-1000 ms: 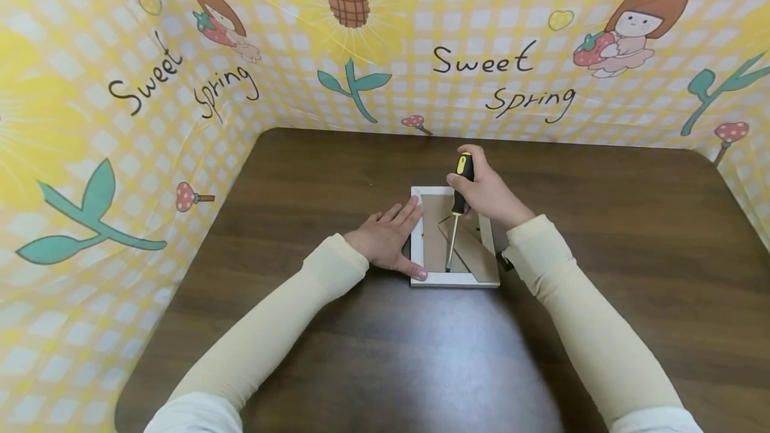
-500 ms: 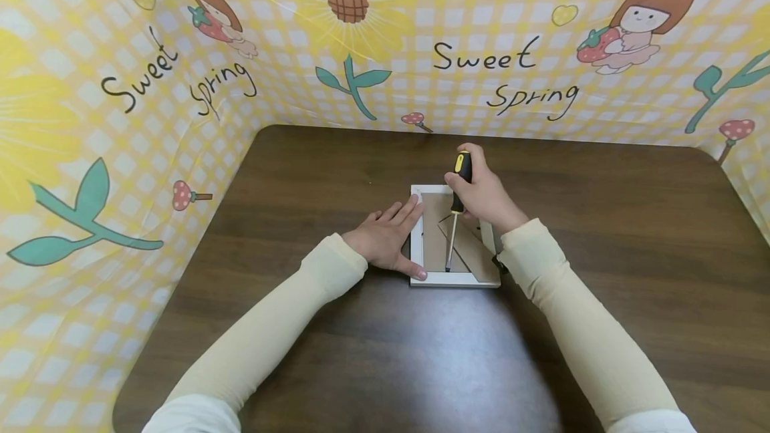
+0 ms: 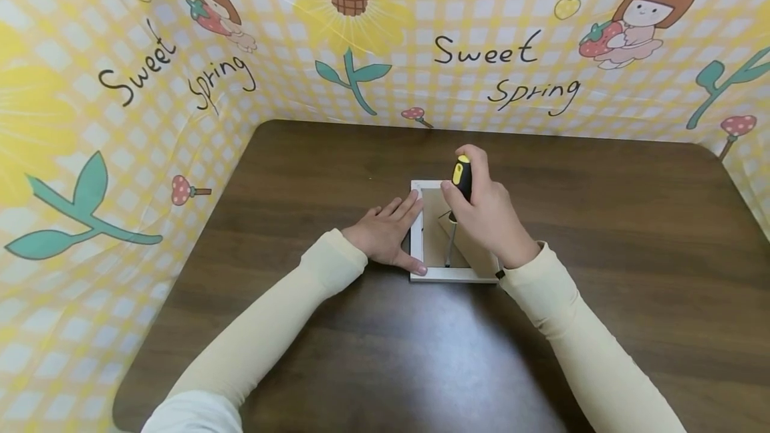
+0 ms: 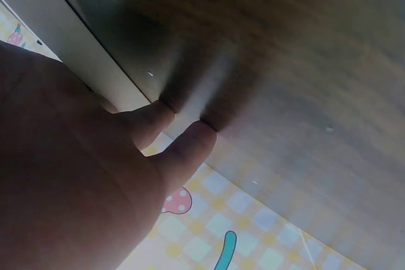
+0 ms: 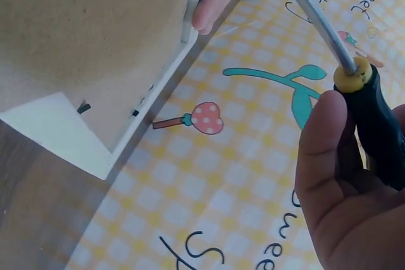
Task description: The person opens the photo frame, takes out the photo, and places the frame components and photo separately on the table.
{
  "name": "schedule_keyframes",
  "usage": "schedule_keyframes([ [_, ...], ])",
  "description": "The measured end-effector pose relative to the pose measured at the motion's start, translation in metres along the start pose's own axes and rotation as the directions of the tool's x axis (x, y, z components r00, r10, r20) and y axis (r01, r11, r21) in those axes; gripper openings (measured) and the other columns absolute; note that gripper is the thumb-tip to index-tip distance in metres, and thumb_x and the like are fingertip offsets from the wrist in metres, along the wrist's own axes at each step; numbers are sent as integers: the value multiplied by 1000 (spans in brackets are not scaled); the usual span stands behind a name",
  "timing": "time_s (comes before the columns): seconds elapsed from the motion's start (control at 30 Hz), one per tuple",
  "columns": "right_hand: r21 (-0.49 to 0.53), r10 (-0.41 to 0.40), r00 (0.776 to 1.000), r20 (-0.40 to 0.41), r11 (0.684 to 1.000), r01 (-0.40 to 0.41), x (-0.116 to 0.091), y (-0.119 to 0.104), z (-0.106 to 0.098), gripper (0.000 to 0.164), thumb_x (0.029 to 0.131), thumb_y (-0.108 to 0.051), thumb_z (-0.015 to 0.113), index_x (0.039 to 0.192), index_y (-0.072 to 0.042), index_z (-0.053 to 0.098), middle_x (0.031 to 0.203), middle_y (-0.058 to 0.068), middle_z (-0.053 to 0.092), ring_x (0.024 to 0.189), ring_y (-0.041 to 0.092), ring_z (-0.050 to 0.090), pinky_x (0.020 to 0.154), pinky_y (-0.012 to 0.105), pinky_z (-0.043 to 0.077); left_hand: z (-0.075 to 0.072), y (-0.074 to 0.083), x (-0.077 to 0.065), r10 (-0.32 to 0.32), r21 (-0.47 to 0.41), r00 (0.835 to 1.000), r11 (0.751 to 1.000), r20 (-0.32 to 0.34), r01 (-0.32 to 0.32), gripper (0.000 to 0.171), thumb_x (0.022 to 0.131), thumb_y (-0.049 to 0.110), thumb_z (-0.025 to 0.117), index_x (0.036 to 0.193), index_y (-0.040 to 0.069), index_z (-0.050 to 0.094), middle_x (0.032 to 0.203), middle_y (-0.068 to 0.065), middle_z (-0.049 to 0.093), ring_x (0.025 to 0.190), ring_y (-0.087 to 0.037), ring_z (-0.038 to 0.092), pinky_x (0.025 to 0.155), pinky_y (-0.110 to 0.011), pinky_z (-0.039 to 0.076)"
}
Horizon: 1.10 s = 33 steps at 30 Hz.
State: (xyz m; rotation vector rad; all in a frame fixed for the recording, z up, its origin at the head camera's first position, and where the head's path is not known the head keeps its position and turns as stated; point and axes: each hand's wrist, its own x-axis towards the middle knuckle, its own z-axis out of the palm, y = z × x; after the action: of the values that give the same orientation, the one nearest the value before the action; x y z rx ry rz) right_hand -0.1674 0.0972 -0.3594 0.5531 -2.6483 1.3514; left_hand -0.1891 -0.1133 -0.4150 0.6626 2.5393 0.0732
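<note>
At far left, the checked cloth (image 3: 57,132), printed with flowers and green leaves, stands up along the side of the dark wooden table (image 3: 265,266) and runs on across the back, where the words "Sweet Spring" show. The left sleeve (image 3: 283,326), pale cream, reaches in from the lower left. Next comes the left hand (image 3: 388,236), its fingers spread and laid over the left side of the frame (image 3: 416,246), thumb on the near left corner; it presses there without gripping. In the left wrist view, two of its fingertips meet the tabletop just beside the frame's pale side. The frame, white-edged, lies back up on the table in front of the person, between the two hands. Inside its rim is the brown board (image 3: 436,239), with a slanted strip (image 3: 475,252) across its right part. Over the board stands the screwdriver (image 3: 461,179), tilted, its black and yellow handle up and its metal tip down by the near rail; whether the tip touches the board cannot be told. The right hand (image 3: 493,212) grips that handle, fingers curled round it, with the thumb up near the yellow collar in the right wrist view. The right sleeve (image 3: 577,326), also cream, comes in from the lower right.
</note>
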Motion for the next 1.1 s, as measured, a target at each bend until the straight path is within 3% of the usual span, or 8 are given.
schedule_keyframes([
  [0.3, -83, -134, 989, -65, 988, 128, -19, -7, 3, 52, 103, -20, 57, 145, -15, 26, 80, 13, 54, 59, 22, 59, 52, 33, 51, 0, -1, 1, -4, 3, 1000, 1000, 2, 4, 132, 74, 85, 61, 161, 22, -16, 165, 5, -25, 154, -26, -3, 118, -56, 12],
  [0.57, -166, -277, 953, -125, 952, 256, -36, -11, 8, 53, 100, -15, 62, 142, -10, 29, 76, 9, 50, 56, 19, 52, 48, 30, 45, -1, -1, 3, 1, 11, 1000, 1000, 4, -1, 132, 74, 86, 60, 161, 21, -16, 165, 3, -25, 154, -27, -3, 118, -56, 12],
  [0.87, -212, -372, 914, -162, 918, 336, -45, -13, 12, 52, 97, -10, 66, 138, -7, 34, 79, 10, 49, 57, 20, 49, 50, 32, 44, 2, -3, 3, 10, 7, 1000, 1000, -6, -10, 132, 74, 86, 60, 161, 20, -15, 165, 2, -23, 154, -28, -1, 118, -57, 13],
  [0.97, -190, -361, 922, -139, 923, 333, -45, -14, 8, 54, 97, -10, 66, 140, -8, 33, 75, 8, 49, 56, 17, 48, 49, 30, 43, 2, -3, 3, 10, 5, 1000, 1000, -12, -10, 133, 74, 86, 60, 161, 20, -15, 166, 2, -23, 154, -29, -1, 117, -57, 14],
  [1.1, -146, -285, 956, -69, 951, 273, -41, -16, -3, 58, 97, -12, 68, 143, -10, 32, 71, 5, 52, 54, 14, 49, 49, 30, 45, 2, -2, 3, 8, -2, 1000, 1000, -8, -8, 134, 73, 86, 61, 161, 21, -16, 165, 2, -24, 154, -29, -1, 117, -58, 13],
])
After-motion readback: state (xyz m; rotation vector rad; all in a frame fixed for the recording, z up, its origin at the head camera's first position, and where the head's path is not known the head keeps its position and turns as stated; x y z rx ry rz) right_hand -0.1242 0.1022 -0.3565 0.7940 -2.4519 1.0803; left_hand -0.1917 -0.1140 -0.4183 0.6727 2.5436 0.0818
